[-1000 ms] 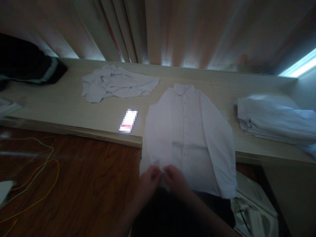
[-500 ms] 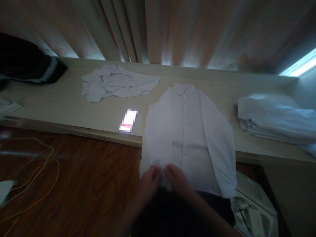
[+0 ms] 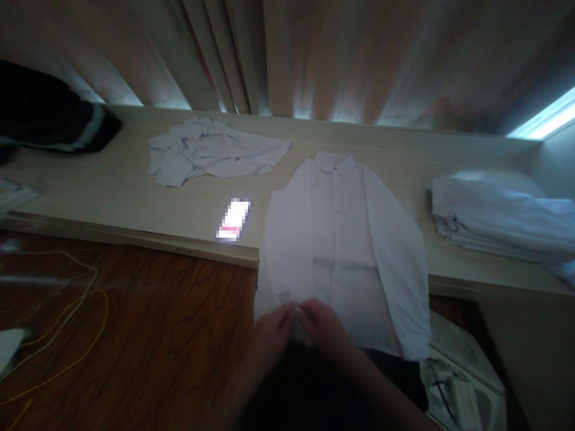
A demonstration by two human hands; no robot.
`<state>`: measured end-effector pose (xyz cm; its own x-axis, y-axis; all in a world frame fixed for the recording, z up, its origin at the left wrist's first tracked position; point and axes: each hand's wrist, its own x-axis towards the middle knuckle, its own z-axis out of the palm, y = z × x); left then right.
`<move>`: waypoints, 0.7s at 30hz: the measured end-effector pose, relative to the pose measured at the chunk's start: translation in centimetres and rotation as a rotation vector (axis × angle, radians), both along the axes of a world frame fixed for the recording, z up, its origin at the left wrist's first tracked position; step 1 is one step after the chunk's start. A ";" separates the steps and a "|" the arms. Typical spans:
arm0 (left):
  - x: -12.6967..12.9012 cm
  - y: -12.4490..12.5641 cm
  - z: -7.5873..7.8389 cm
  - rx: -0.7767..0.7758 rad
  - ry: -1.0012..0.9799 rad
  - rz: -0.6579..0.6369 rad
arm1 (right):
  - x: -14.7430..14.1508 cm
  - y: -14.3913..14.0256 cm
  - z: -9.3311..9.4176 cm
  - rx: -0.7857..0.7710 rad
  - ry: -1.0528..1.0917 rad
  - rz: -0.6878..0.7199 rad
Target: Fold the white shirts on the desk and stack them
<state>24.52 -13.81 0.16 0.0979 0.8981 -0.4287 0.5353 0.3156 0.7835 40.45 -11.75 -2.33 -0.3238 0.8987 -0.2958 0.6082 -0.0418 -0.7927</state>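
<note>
A white long-sleeved shirt (image 3: pixel 345 239) with a collar and a buttoned front lies spread over the ledge, its lower part hanging past the front edge. My left hand (image 3: pixel 276 326) pinches the cuff end of the sleeve on the shirt's left side. Close beside it, my right hand (image 3: pixel 321 323) pinches the same cuff, the fingertips of both hands nearly touching. Whatever small part lies between the fingertips is hidden. The other sleeve (image 3: pixel 399 263) lies straight down the shirt's right side.
On the pale ledge (image 3: pixel 135 206) lie a bright phone (image 3: pixel 233 219), a crumpled white garment (image 3: pixel 215 149) and a folded white stack (image 3: pixel 498 215). A dark bundle (image 3: pixel 49 114) sits far left. Cables (image 3: pixel 96 299) cross the wooden floor, and a pale box (image 3: pixel 471 359) stands below right.
My left fingertips have moved slightly right, closing the small gap to my right fingertips at the cuff. The shirt and everything around it stay in place.
</note>
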 end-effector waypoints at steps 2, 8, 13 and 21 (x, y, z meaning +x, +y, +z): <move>0.0 0.1 0.2 -0.006 0.031 0.007 | 0.1 0.1 0.0 0.012 -0.023 -0.001; -0.2 0.2 -0.3 0.033 0.057 -0.007 | 0.1 -0.1 0.4 0.029 -0.040 0.013; -0.4 0.1 -0.7 0.035 0.033 -0.015 | 0.1 -0.2 0.7 0.092 -0.053 0.056; -0.6 0.2 -0.4 0.053 0.095 -0.056 | 0.4 0.0 0.7 0.139 -0.089 0.116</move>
